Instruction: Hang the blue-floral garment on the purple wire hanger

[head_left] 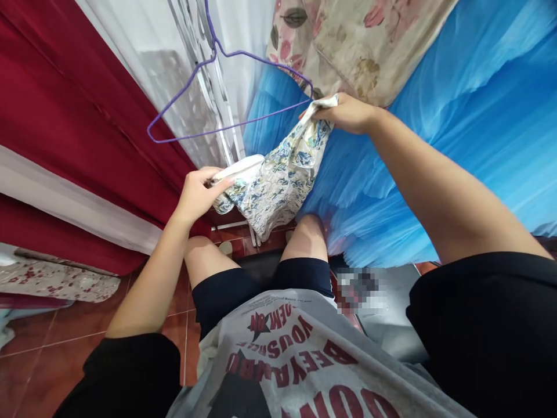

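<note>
The garment [282, 183], white with a blue and yellow pattern, is in mid-air in front of the person, above the knees, stretched between both hands. The left hand [201, 194] has its fingers closed on the lower left part, thumb laid over the cloth. The right hand [351, 114] is higher and further forward; its fingers are closed on the opposite upper corner, most of them hidden by the cloth and the hand itself. Between the two hands the fabric slopes down from right to left, creased, its lower edge hanging to a point above the floor [52, 348]. A white inner face shows beside the left hand.

The purple hanger [239, 123] is suspended ahead, its upper part running out of view at the top. Its right end meets the garment's top edge near the right hand; whether it enters the garment cannot be told. Its left end is free of the garment.

Behind the hanger there is a white rack [220, 96]. A red curtain [82, 110] is on the left; blue fabric [439, 151] covers the right side, with a floral cloth [369, 46] at the top. The floor is of reddish tiles. A pixelated patch at lower right is unreadable.
</note>
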The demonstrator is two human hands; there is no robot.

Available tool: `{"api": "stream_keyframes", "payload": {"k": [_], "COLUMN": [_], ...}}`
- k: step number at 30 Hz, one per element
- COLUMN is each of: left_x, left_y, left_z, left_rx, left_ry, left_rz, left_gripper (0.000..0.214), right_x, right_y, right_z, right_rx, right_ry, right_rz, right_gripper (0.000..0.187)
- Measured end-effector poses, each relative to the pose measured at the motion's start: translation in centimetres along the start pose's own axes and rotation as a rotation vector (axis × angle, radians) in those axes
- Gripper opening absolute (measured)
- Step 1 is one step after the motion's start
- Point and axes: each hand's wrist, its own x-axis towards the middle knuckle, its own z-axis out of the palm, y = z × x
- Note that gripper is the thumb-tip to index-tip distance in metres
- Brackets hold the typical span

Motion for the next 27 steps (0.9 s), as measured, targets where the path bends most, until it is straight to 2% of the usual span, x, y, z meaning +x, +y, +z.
{"api": "stream_keyframes", "payload": {"k": [2, 5, 8, 13, 15, 20, 27], "left_x": [-0.2, -0.6, -1.2, -2.1, -2.4, -2.3, -2.5], "left_y": [0.0, 0.5, 1.2, 1.9, 1.8, 1.4, 1.2], "left_z": [-0.1, 0.1, 0.3, 0.6, 0.5, -0.4, -1.2], "left_rx": [-0.113, -0.229, -0.251, -0.238, -0.218, -0.176, -0.082], "left_ry": [0.022, 0.043, 0.028, 0.013, 0.005, -0.005, 0.060], "left_rz": [-0.061, -0.095, -0.098, -0.111, -0.101, -0.047, 0.019], "left_gripper": [0.031, 0.037, 0.037, 0.039, 0.040, 0.039, 0.040], "right_x": [0.1, 0.7, 1.2, 1.0, 0.7, -0.2, -0.3], "right_y": [-0.1, 0.1, 0.4, 0.9, 0.8, -0.3, -1.4], "right_z": [-0.1, 0.0, 0.3, 0.2, 0.0, -0.2, -0.8], "right_rx": [0.056, 0.034, 0.009, -0.033, -0.063, -0.131, -0.247], "right_ry": [0.011, 0.149, 0.225, 0.194, 0.130, 0.044, 0.080], "right_rz": [-0.032, -0.085, -0.116, -0.103, -0.100, -0.131, -0.159], "right_gripper": [0.022, 0.043, 0.060, 0.091, 0.094, 0.080, 0.102]}}
